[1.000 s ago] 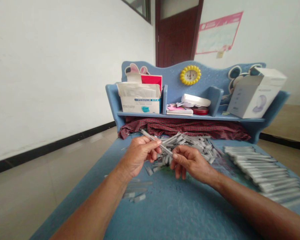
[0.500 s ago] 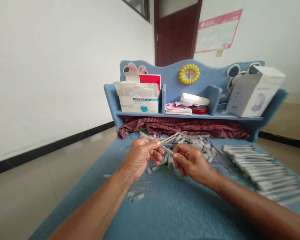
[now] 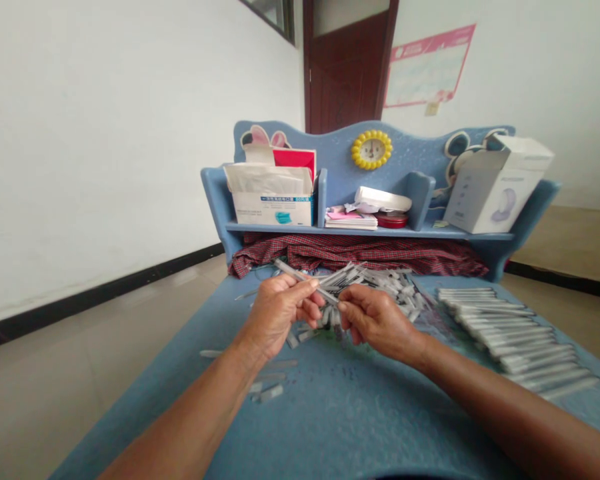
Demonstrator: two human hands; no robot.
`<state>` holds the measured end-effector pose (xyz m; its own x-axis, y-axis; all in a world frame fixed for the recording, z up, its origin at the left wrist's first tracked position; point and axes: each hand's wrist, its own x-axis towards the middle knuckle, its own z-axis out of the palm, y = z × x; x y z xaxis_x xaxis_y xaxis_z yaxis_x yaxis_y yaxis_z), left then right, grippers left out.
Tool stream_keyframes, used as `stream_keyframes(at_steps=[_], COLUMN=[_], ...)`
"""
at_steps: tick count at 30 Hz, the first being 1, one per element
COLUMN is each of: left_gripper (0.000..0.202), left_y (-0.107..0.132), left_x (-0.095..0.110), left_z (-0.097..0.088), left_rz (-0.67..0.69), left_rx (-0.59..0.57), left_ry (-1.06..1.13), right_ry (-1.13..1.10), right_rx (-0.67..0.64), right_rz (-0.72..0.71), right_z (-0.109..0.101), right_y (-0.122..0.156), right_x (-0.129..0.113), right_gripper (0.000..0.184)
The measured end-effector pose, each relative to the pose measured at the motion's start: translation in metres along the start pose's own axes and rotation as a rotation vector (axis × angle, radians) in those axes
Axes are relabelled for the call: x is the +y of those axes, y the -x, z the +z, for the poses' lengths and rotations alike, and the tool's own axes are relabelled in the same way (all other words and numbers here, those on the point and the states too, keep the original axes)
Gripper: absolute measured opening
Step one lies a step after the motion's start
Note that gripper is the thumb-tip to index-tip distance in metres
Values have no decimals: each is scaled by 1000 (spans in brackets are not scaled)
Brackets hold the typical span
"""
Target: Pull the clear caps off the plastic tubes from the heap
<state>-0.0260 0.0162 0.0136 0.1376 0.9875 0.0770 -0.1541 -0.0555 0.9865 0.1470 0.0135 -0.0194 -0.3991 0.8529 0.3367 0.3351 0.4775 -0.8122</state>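
Note:
My left hand (image 3: 280, 310) and my right hand (image 3: 373, 320) meet over a blue desk (image 3: 360, 413). Both pinch the same thin grey stick (image 3: 300, 275), which slants up to the left past my left thumb. My left fingers are closed round its upper part; my right thumb and forefinger grip its lower end. Just behind the hands lies a loose heap of short grey sticks (image 3: 380, 283). A neat row of longer grey sticks (image 3: 510, 330) lies side by side to the right of my right forearm.
A few stray grey pieces (image 3: 267, 390) lie by my left forearm. A red checked cloth (image 3: 360, 253) is bunched under the desk's shelf, which holds a mask box (image 3: 273, 200), papers, a red tin and a white carton (image 3: 495, 190). A dark door (image 3: 345, 67) stands behind.
Both hands stay closed on the same stick and have drawn slightly closer together. The view has shifted a little to the right, so everything sits further left in frame.

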Motion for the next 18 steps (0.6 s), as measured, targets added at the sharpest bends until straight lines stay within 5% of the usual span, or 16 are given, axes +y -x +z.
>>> stream_keyframes(at_steps=[8,18], left_gripper=[21,31], left_y=[-2,0], left_x=[4,4], left_z=[2,9], left_rz=[-5,41], left_rx=[-58,-127], left_ry=[-203,-361], right_ry=[559,641], right_rx=[43,-35], right_rz=[-204,-250], right_z=[-11,-24], right_y=[-5,-1], right_x=[-19,-33], right_gripper=[14,16])
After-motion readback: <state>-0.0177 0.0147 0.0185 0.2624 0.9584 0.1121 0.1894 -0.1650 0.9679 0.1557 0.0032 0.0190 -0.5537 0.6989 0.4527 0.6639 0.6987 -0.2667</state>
